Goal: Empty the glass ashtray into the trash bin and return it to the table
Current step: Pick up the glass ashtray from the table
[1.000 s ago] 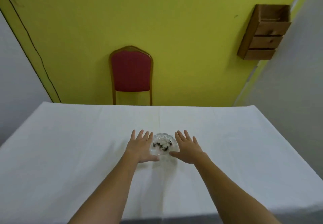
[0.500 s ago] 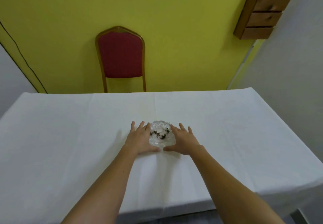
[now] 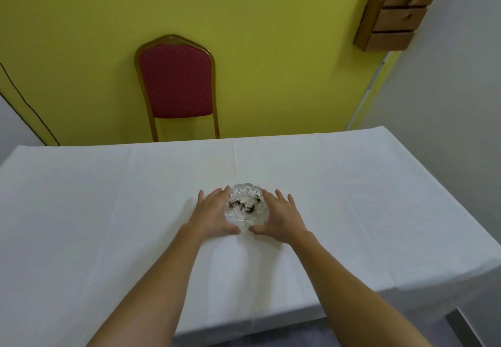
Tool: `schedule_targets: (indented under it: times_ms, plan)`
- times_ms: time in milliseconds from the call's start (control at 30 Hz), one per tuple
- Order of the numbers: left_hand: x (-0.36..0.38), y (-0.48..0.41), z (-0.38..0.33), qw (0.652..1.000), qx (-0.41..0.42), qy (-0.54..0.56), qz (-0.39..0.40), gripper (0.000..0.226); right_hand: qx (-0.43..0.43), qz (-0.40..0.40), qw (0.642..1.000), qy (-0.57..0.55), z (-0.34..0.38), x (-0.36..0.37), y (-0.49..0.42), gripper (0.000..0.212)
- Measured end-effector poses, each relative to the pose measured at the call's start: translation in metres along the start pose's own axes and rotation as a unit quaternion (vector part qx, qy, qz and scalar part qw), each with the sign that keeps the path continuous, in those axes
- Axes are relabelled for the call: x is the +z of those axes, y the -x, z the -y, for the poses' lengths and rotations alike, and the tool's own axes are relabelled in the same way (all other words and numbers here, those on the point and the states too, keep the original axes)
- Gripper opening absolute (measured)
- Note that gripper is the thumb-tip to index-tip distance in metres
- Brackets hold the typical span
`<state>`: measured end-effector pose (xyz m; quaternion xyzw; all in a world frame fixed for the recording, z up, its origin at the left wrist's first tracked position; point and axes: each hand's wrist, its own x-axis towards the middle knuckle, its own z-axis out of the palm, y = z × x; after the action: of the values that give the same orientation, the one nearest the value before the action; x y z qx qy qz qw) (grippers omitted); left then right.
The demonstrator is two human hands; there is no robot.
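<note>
I see the ashtray (image 3: 246, 208) w/ dark ash in it, mid-table (image 3: 108, 211) on the white cloth. Left hand (image 3: 214, 215) and right hand (image 3: 280, 218) cup it from either side, fingers spread, thumbs nearly meeting at the near rim; can't tell if it's lifted. Red chair (image 3: 175, 81) behind, by the yellow wall (image 3: 271, 48).

The room is evenly and softly lit, and my arms cast only faint shadows on the white tabletop (image 3: 108, 211). There is no glare. The wide lens bends the wall (image 3: 271, 48) lines and tabletop edges near the borders. Detail is slightly soft everywhere, with the ashtray (image 3: 246, 207) smeared.
</note>
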<state>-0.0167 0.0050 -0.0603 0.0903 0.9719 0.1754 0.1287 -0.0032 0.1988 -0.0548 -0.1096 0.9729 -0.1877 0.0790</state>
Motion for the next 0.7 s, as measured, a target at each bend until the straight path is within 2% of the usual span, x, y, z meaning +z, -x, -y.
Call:
schedule_targets:
  times_ms: [167,333,600,700]
  plan:
    - [-0.006,0.005,-0.025,0.999,0.035,0.006,-0.002,0.117,0.013,-0.024,0.999,0.025,-0.017,-0.016,0.022,0.101]
    - [-0.023,-0.005,-0.091,0.996,0.081,0.018,-0.019,0.116,0.041,-0.076,0.996,0.012,-0.05,-0.068,0.053,0.097]
    - [-0.049,-0.017,-0.261,0.974,0.216,-0.011,-0.073,0.114,0.106,-0.19,0.976,0.021,-0.127,-0.19,0.142,0.096]
    - [-0.047,-0.01,-0.339,0.956,0.282,-0.019,-0.078,0.11,0.162,-0.223,0.96,0.044,-0.17,-0.228,0.19,0.097]
